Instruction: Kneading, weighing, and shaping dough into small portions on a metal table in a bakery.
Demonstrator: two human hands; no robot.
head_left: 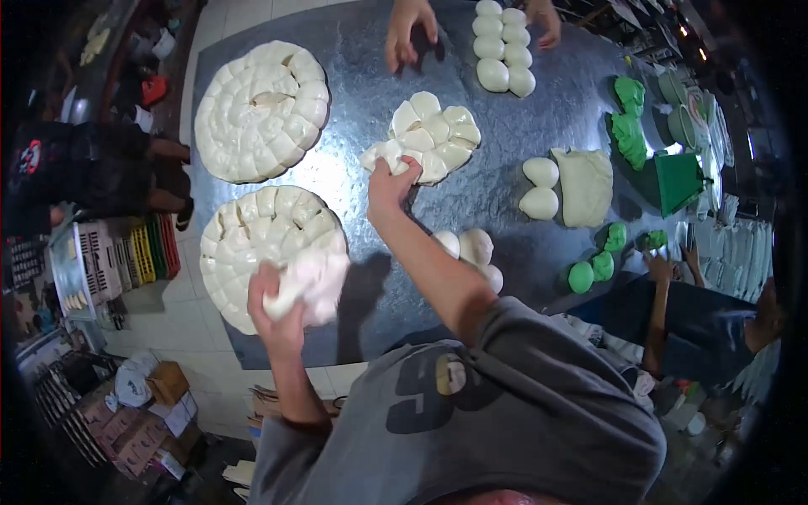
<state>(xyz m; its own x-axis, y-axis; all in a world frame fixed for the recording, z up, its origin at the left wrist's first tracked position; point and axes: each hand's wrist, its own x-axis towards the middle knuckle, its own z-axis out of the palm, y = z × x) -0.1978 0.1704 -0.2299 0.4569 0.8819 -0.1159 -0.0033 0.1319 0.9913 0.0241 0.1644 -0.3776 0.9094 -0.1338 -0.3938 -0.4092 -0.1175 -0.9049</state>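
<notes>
My left hand [281, 324] grips a pale lump of dough [318, 282], blurred by motion, above the lower large round of packed dough pieces [244, 231]. My right hand [392, 187] has its fingers closed on a dough piece [387, 154] at the left edge of a smaller cluster of flattened dough pieces [436, 139]. Another large round of dough pieces [244, 126] lies at the far left. Partly behind my right forearm sit a few smooth dough balls [476, 246].
Across the dark table [362, 50], a co-worker's hand [411, 29] hovers near two rows of dough balls [505, 50]. To the right lie two balls [540, 172], a dough slab [587, 187], green dough [628, 135] and a green container [678, 183]. Another person [699, 320] works at the right.
</notes>
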